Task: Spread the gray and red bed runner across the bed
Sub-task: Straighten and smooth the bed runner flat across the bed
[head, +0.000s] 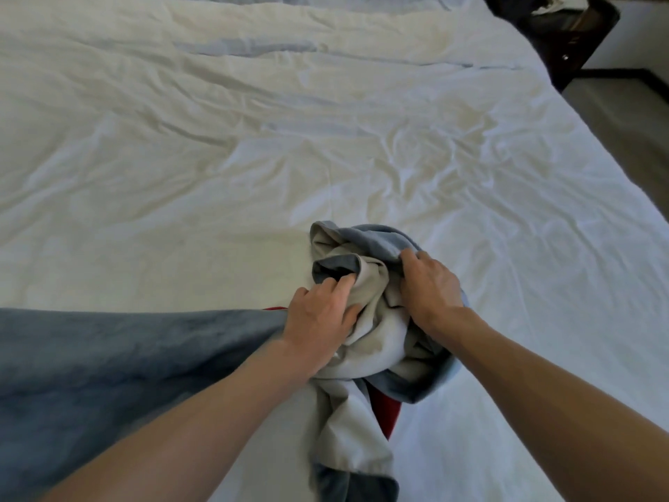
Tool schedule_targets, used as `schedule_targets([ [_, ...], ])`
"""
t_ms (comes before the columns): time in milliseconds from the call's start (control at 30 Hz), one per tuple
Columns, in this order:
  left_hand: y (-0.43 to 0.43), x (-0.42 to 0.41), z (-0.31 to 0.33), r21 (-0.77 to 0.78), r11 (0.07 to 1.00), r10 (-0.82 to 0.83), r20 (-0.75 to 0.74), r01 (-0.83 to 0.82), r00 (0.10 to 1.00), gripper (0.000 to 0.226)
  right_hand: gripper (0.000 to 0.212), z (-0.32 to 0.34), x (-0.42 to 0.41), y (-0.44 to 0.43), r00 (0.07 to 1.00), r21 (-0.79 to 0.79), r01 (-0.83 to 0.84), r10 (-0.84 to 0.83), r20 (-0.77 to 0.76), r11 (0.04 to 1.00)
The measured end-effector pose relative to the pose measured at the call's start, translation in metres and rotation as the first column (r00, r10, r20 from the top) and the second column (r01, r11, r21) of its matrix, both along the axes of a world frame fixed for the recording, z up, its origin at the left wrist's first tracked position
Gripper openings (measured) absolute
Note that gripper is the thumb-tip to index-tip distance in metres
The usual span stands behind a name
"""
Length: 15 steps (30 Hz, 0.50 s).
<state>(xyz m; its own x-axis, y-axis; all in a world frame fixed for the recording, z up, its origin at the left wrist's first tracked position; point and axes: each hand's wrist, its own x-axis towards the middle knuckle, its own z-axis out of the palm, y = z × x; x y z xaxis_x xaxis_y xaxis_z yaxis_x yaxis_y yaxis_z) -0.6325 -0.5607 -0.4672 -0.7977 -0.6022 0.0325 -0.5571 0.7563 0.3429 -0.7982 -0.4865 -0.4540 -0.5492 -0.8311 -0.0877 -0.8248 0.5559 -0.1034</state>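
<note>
A wide bed fills the view. Its white cover is creased all over, with long folds across the far part and a knot of fine wrinkles right of the middle. At the near left, part of the runner lies flat on the cover, a soft gray nap with a thin red strip at its far edge. The left hand sits where that flat stretch ends, fingers curled into the runner's pale lining. The rest of the runner is a rounded heap near the bed's near middle, gray outside with smooth off-white lining inside. A red patch shows below the heap, and a tail trails toward the near edge. The right hand grips the heap's right side, fingertips pinching a gray fold at its top. Right of the hands the cover lies bare out to the bed's right edge, which runs diagonally. Beyond it lies brownish floor. At the far right corner stands dark wooden furniture by a white wall.
</note>
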Motion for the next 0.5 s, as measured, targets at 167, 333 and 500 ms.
schedule_targets([
  [167, 0.017, -0.004, 0.013, -0.031, 0.999, 0.015, -0.038, -0.016, 0.999, 0.028, 0.004, 0.009, -0.014, 0.018, 0.998, -0.149, 0.051, -0.046, 0.04, 0.988],
  [333, 0.051, -0.004, 0.027, -0.085, 0.996, 0.007, -0.006, -0.007, 1.0, 0.023, 0.006, 0.02, -0.039, 0.056, 0.991, -0.231, 0.12, -0.103, 0.086, 0.965],
  [500, 0.091, 0.003, 0.035, -0.193, 0.981, -0.003, 0.011, 0.005, 1.0, 0.022, 0.009, 0.024, -0.069, 0.116, 0.973, -0.246, 0.22, -0.197, 0.117, 0.944],
])
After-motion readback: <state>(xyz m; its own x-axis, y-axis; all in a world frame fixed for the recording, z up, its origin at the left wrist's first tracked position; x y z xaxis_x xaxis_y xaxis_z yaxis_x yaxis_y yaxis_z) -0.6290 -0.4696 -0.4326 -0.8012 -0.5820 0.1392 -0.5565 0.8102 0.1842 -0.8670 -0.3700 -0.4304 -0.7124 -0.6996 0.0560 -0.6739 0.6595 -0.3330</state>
